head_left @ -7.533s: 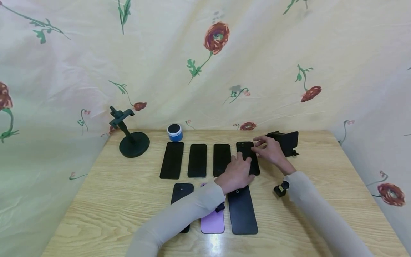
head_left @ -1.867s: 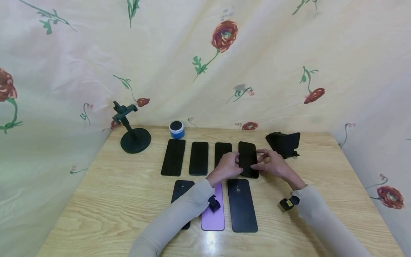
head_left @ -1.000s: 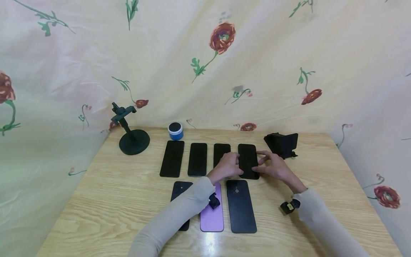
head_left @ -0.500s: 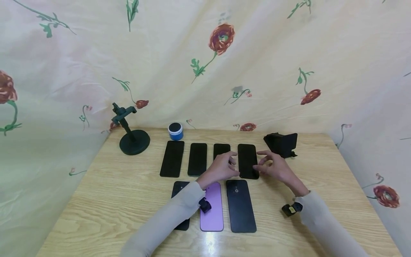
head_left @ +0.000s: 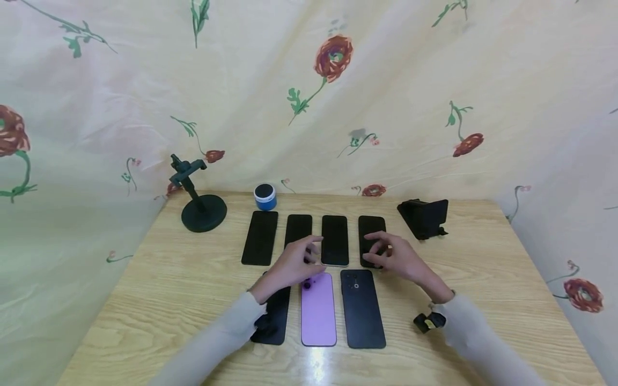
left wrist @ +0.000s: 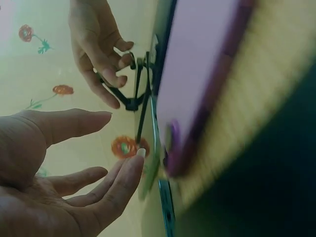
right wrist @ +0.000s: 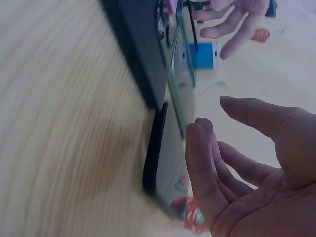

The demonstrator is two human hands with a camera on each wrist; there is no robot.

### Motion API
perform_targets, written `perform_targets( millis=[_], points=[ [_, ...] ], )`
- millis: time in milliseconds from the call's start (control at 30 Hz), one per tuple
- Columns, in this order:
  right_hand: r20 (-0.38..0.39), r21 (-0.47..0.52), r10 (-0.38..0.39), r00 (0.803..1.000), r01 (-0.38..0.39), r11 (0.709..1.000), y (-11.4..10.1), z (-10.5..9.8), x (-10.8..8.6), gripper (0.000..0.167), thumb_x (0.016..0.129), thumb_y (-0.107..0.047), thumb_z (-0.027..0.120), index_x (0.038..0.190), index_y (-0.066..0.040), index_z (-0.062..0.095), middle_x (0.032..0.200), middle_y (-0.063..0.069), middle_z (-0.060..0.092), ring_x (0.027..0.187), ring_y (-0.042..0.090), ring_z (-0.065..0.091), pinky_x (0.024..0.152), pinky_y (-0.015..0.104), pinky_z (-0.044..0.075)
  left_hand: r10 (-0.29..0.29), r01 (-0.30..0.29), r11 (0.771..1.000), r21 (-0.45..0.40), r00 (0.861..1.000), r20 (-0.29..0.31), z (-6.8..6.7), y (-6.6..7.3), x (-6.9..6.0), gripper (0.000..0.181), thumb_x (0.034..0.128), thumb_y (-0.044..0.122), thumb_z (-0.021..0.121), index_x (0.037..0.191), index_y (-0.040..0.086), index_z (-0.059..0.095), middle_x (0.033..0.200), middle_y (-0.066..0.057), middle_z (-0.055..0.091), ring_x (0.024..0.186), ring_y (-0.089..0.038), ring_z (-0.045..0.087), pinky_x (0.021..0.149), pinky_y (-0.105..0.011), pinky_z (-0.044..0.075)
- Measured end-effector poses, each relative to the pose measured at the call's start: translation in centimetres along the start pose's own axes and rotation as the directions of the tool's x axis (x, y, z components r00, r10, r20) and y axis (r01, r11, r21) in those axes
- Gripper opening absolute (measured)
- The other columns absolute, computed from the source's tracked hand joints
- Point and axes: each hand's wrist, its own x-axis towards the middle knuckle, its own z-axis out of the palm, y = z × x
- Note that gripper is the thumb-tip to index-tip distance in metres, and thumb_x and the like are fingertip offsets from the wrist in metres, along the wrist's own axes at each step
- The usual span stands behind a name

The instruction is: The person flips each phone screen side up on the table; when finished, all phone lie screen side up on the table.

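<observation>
My left hand (head_left: 292,262), fingers loosely bent, hovers over the gap between a screen-up phone (head_left: 298,228) in the back row and a purple phone (head_left: 318,316) lying back-up in front. In the left wrist view nothing is between that hand's fingers (left wrist: 126,185). My right hand (head_left: 398,260) is over the rightmost back-row phone (head_left: 372,224), which lies with its dark screen up. The right wrist view shows thumb and fingertips apart, holding nothing. Another screen-up phone (head_left: 335,241) lies between the hands. A dark phone (head_left: 363,311) lies back-up in front of it.
A fourth back-row phone (head_left: 259,238) lies at the left. Under my left forearm is a black phone (head_left: 277,316). A round-based phone stand (head_left: 204,213) and a blue-and-white jar (head_left: 265,197) stand behind on the left, a black folding stand (head_left: 425,218) at the back right.
The rightmost back-row phone, back-up at first, was turned over and now lies screen up. Both hands have let go of it; the left moved left, and the right moved slightly left above it.
</observation>
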Motion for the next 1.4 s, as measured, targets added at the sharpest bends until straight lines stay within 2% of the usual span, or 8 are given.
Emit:
perform_targets(
  millis=[333, 533, 667, 833, 933, 1067, 1200, 1400],
  points=[
    [0.087, 0.017, -0.097, 0.992, 0.096, 0.995, -3.0, 2.9, 0.3, 0.048, 0.096, -0.009, 0.073, 0.14, 0.004, 0.057, 0.101, 0.016, 0.073, 0.07, 0.024, 0.07, 0.061, 0.029, 0.06, -0.113, 0.13, 0.983, 0.13, 0.985, -0.129, -2.0, -1.3, -5.1, 0.068, 0.0891, 0.022, 0.084, 0.149, 0.007, 0.054, 0.115, -0.01, 0.068, 0.086, -0.014, 0.062, 0.074, -0.027, 0.055],
    [0.126, 0.02, -0.128, 0.984, 0.126, 0.992, -4.4, 4.6, 0.6, 0.047, 0.097, -0.011, 0.073, 0.14, 0.001, 0.059, 0.104, 0.015, 0.073, 0.071, 0.023, 0.071, 0.061, 0.032, 0.061, -0.176, 0.205, 0.965, 0.164, 0.969, -0.176, -2.5, -1.8, -7.1, 0.071, 0.0867, 0.027, 0.086, 0.147, 0.008, 0.055, 0.115, -0.011, 0.06, 0.082, -0.013, 0.057, 0.069, -0.026, 0.049],
    [0.165, 0.022, -0.146, 0.975, 0.145, 0.989, -5.5, 5.9, 1.0, 0.047, 0.098, -0.014, 0.073, 0.14, 0.0, 0.058, 0.107, 0.014, 0.074, 0.077, 0.017, 0.069, 0.064, 0.028, 0.06, -0.219, 0.251, 0.952, 0.174, 0.958, -0.183, -2.7, -1.9, -8.2, 0.072, 0.0854, 0.028, 0.087, 0.147, 0.008, 0.055, 0.112, -0.01, 0.059, 0.083, -0.014, 0.057, 0.071, -0.029, 0.05],
    [0.203, 0.041, -0.19, 0.961, 0.185, 0.982, -6.8, 7.4, 1.4, 0.047, 0.097, -0.014, 0.073, 0.14, 0.001, 0.059, 0.109, 0.011, 0.076, 0.081, 0.013, 0.067, 0.068, 0.022, 0.056, -0.269, 0.307, 0.925, 0.222, 0.945, -0.185, -2.2, -1.5, -9.7, 0.076, 0.0848, 0.033, 0.088, 0.148, 0.008, 0.054, 0.12, -0.013, 0.058, 0.095, -0.022, 0.059, 0.079, -0.041, 0.055],
    [0.234, 0.072, -0.211, 0.949, 0.199, 0.977, -7.5, 8.4, 1.7, 0.047, 0.097, -0.013, 0.073, 0.14, 0.001, 0.059, 0.108, 0.011, 0.077, 0.082, 0.014, 0.07, 0.069, 0.021, 0.056, -0.283, 0.33, 0.897, 0.293, 0.94, -0.192, -1.7, -1.0, -10.5, 0.08, 0.0832, 0.038, 0.088, 0.148, 0.007, 0.054, 0.125, -0.016, 0.055, 0.099, -0.025, 0.057, 0.083, -0.043, 0.053],
    [0.254, 0.093, -0.22, 0.942, 0.203, 0.975, -8.2, 9.6, 2.2, 0.045, 0.098, -0.013, 0.073, 0.139, 0.001, 0.06, 0.107, 0.01, 0.077, 0.083, 0.015, 0.073, 0.069, 0.02, 0.056, -0.29, 0.35, 0.853, 0.387, 0.934, -0.207, -1.0, -0.5, -11.4, 0.086, 0.0804, 0.044, 0.089, 0.149, 0.005, 0.053, 0.13, -0.02, 0.051, 0.103, -0.03, 0.054, 0.077, -0.043, 0.053],
    [0.249, 0.083, -0.208, 0.946, 0.193, 0.978, -8.6, 10.7, 2.5, 0.043, 0.097, -0.013, 0.074, 0.136, 0.001, 0.063, 0.105, 0.011, 0.077, 0.081, 0.012, 0.073, 0.07, 0.02, 0.056, -0.311, 0.369, 0.819, 0.439, 0.929, -0.201, -0.3, -0.3, -12.2, 0.095, 0.078, 0.05, 0.089, 0.153, 0.007, 0.05, 0.141, -0.025, 0.046, 0.11, -0.038, 0.053, 0.072, -0.046, 0.056],
    [0.237, 0.058, -0.135, 0.962, 0.125, 0.99, -8.8, 12.0, 2.8, 0.042, 0.096, -0.014, 0.075, 0.134, -0.002, 0.065, 0.105, 0.008, 0.076, 0.085, 0.011, 0.07, 0.074, 0.022, 0.055, -0.319, 0.361, 0.797, 0.485, 0.932, -0.169, 0.7, 0.1, -13.2, 0.102, 0.0755, 0.056, 0.089, 0.156, 0.011, 0.046, 0.149, -0.029, 0.041, 0.113, -0.042, 0.052, 0.073, -0.048, 0.057]
  ],
)
